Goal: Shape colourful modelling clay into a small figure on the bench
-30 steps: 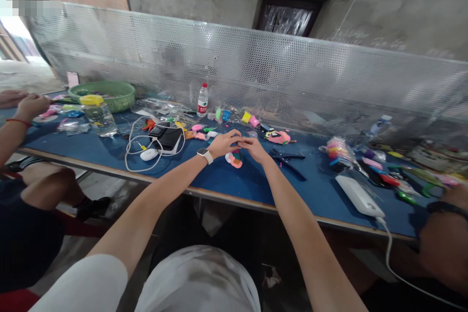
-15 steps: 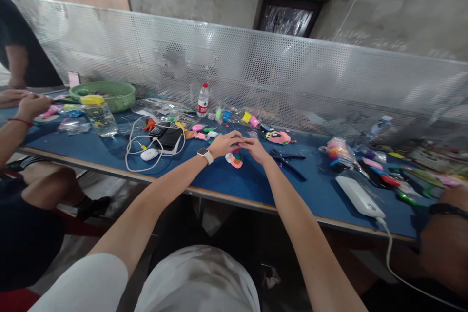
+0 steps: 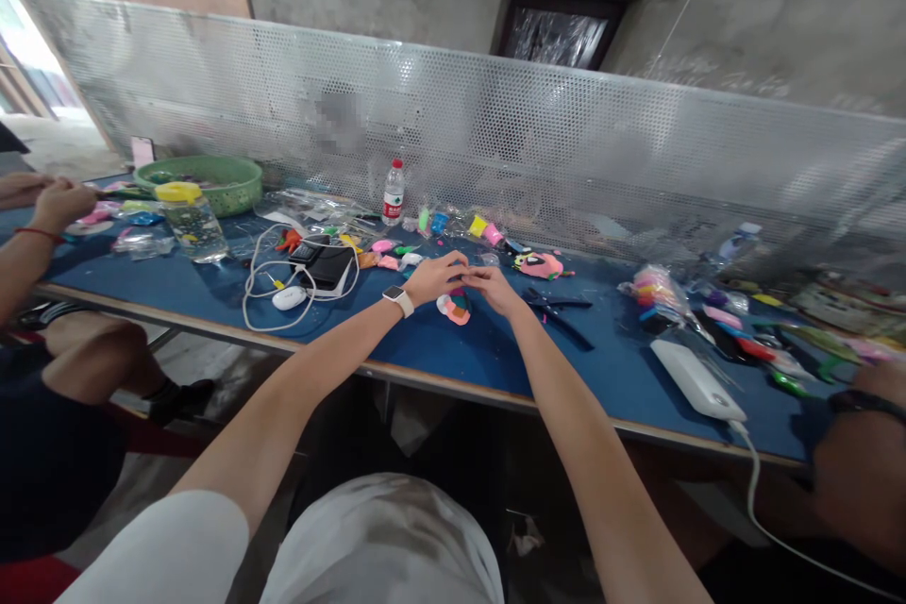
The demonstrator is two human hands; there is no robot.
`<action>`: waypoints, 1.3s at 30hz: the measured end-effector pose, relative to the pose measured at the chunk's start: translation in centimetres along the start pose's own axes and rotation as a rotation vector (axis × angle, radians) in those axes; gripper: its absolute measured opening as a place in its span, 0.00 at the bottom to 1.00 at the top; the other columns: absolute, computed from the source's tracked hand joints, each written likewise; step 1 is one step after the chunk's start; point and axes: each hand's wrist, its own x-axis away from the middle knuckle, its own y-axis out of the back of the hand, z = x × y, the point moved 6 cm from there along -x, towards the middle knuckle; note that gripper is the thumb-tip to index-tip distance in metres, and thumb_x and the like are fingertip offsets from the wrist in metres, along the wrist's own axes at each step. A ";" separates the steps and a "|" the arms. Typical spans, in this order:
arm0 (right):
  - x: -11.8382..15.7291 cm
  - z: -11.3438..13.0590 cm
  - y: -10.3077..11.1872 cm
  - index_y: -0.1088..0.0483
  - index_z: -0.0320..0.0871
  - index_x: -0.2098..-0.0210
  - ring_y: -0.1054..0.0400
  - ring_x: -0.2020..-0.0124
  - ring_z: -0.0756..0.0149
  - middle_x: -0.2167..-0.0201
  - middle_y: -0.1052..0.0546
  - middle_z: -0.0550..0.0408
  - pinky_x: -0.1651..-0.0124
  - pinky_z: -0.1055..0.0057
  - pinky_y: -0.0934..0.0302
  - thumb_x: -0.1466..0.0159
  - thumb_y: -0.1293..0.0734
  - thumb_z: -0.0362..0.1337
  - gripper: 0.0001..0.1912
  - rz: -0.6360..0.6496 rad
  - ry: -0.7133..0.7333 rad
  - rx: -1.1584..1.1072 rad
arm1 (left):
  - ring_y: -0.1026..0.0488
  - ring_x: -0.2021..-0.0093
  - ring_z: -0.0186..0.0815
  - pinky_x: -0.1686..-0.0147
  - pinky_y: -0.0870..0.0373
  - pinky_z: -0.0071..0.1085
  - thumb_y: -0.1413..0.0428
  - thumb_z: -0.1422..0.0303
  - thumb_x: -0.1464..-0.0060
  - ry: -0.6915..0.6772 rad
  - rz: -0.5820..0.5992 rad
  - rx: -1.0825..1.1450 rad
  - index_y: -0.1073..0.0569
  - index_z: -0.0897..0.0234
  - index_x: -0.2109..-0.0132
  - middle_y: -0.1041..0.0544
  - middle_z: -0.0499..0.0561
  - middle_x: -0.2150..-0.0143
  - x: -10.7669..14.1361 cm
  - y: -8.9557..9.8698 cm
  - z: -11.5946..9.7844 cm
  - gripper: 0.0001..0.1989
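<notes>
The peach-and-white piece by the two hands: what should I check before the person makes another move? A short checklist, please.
1. Both hands visible: ok; the left hand and right hand have fingertips together, or nearly so.
2. Something pinched between the fingertips: cannot tell; too small to make out.
3. Peach-and-white piece close by: ok; it lies on the blue table, just nearer the person than the fingertips.
4. Dark-handled tool set aside: ok; right of the right hand.
5. Red-capped bottle upright: ok.
</notes>
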 end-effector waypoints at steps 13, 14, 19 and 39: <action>0.0 0.1 0.2 0.09 0.48 0.64 0.16 0.54 0.52 0.61 0.10 0.51 0.39 0.52 0.25 0.57 0.08 0.56 0.27 -0.027 -0.004 -0.015 | 0.15 0.50 0.37 0.56 0.20 0.29 0.41 0.65 0.23 0.001 -0.019 0.042 0.17 0.60 0.41 0.18 0.57 0.38 0.0 0.2 -0.2 0.11; 0.0 0.1 0.2 0.09 0.48 0.63 0.16 0.54 0.51 0.61 0.10 0.51 0.38 0.52 0.25 0.58 0.08 0.56 0.28 -0.023 -0.004 -0.010 | 0.15 0.50 0.37 0.56 0.20 0.29 0.41 0.66 0.22 0.005 -0.017 0.034 0.16 0.61 0.43 0.18 0.57 0.39 0.0 0.1 -0.1 0.10; 0.1 0.3 -0.2 0.09 0.49 0.64 0.16 0.54 0.52 0.59 0.09 0.51 0.38 0.53 0.25 0.55 0.09 0.62 0.29 -0.018 0.044 0.020 | 0.15 0.52 0.38 0.59 0.20 0.29 0.41 0.64 0.21 0.022 -0.026 0.014 0.16 0.63 0.43 0.17 0.58 0.40 0.1 0.3 0.0 0.11; 0.3 0.4 -0.3 0.08 0.48 0.61 0.16 0.52 0.51 0.58 0.10 0.49 0.40 0.52 0.25 0.56 0.08 0.61 0.31 -0.007 0.030 -0.052 | 0.15 0.49 0.39 0.56 0.19 0.29 0.41 0.62 0.21 0.024 -0.028 0.043 0.18 0.60 0.36 0.19 0.59 0.39 0.3 0.6 -0.4 0.14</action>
